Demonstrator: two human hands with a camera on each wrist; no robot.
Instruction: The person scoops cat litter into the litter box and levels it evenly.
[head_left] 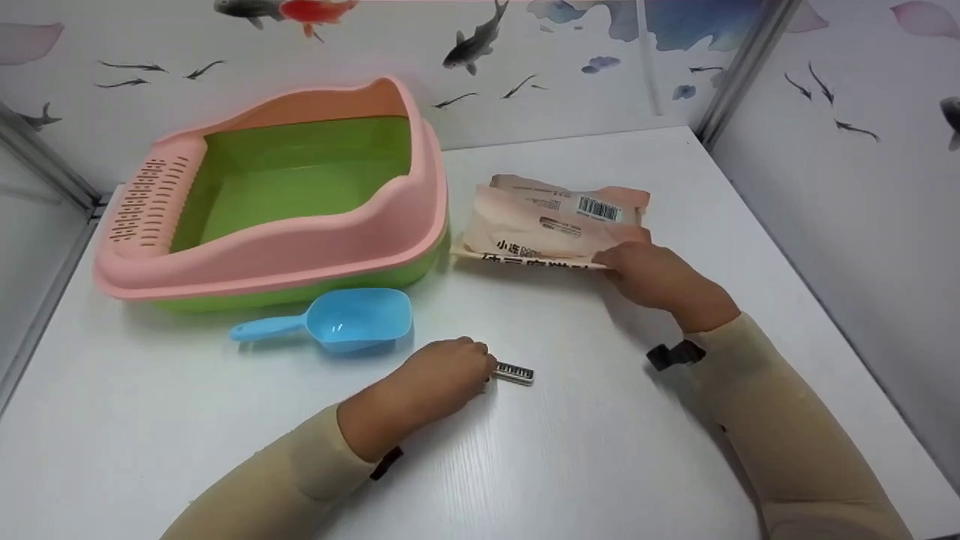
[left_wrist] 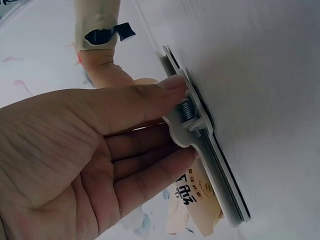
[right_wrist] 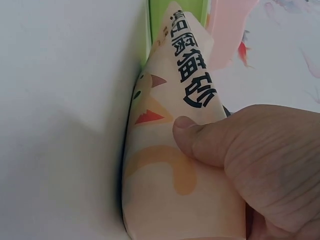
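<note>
Between the thumb and fingers of my left hand (head_left: 442,371) is a spring-loaded bag clip (left_wrist: 222,187), pinched at its middle near the coil spring. The clip's long edge lies close to the tabletop; in the head view only one end (head_left: 516,373) shows past my knuckles. My right hand (head_left: 656,277) grips the near right corner of a peach-coloured cat litter bag (head_left: 517,217), thumb on the printed face. The bag is folded over, with a barcode upward and bold black characters along its front. My right fingers are mostly hidden behind it in the right wrist view.
A large litter box (head_left: 360,244), pink rim over a green base, stands at the back left. In front of it lies a blue scoop (head_left: 360,315), handle to the left. Painted wall panels border the white table (head_left: 562,450) at the back and sides.
</note>
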